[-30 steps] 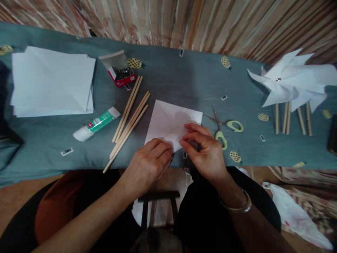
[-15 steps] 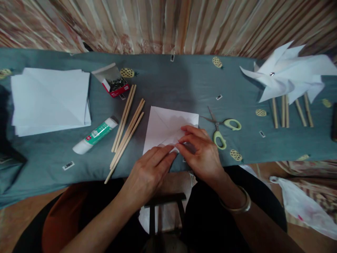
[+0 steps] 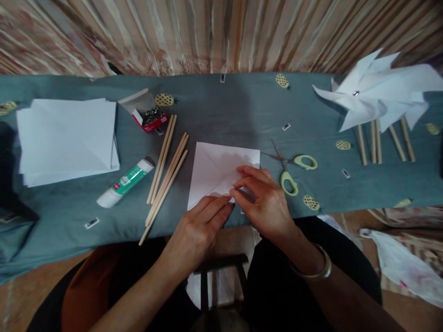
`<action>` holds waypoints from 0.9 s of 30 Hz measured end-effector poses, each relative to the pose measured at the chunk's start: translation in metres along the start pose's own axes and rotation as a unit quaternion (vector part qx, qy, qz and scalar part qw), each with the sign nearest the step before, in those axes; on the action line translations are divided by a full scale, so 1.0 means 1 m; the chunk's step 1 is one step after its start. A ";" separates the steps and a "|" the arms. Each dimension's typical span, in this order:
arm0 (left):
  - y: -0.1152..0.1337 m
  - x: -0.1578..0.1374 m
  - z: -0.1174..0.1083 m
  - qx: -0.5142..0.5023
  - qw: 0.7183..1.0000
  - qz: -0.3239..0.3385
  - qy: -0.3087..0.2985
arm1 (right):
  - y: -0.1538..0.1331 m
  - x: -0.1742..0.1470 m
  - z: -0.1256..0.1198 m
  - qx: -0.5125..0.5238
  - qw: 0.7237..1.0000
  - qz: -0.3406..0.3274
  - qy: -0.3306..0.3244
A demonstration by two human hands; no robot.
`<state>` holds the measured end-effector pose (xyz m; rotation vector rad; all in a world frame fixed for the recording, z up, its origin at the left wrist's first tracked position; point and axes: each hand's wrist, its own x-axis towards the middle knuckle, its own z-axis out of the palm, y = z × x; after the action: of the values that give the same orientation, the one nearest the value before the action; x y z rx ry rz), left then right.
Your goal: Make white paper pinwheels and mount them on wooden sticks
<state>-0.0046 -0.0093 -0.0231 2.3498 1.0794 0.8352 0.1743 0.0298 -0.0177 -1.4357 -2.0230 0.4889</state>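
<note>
A white square sheet of paper (image 3: pixel 214 159) with diagonal crease lines lies in front of me at the table's near edge. My left hand (image 3: pixel 199 226) has its fingers together on the sheet's near side, with the fingertips pressed on the paper. Thumb and index finger of my right hand (image 3: pixel 266 200) pinch the paper just beside the left fingertips. The paper's near corner is partly hidden by both hands. Just right of the sheet lie spread scissors (image 3: pixel 284 161) with light green handles, touched by neither hand.
Left of the sheet are several wooden sticks (image 3: pixel 167 180), a glue stick (image 3: pixel 126 183) and an open red box (image 3: pixel 150 122) of shiny metal pieces. A stack of white paper (image 3: pixel 69 138) lies far left. Paper pinwheels (image 3: pixel 367 97) on sticks lie far right.
The view has tilted slightly. Both hands stay on the paper in nearly the same place; the small white flap between the fingertips now shows less.
</note>
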 end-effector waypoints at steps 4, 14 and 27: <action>0.000 -0.001 0.001 0.004 1.000 0.002 -0.004 | 0.000 0.000 0.000 0.001 1.000 -0.006 0.001; -0.002 -0.004 0.005 0.017 1.000 -0.002 -0.004 | 0.000 0.000 0.001 -0.009 1.000 -0.006 -0.002; 0.001 0.000 0.001 0.023 1.000 0.002 0.004 | -0.001 0.000 0.001 -0.006 1.000 -0.019 -0.007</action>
<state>-0.0031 -0.0104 -0.0233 2.3880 1.1093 0.8311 0.1734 0.0291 -0.0177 -1.4014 -2.0646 0.4734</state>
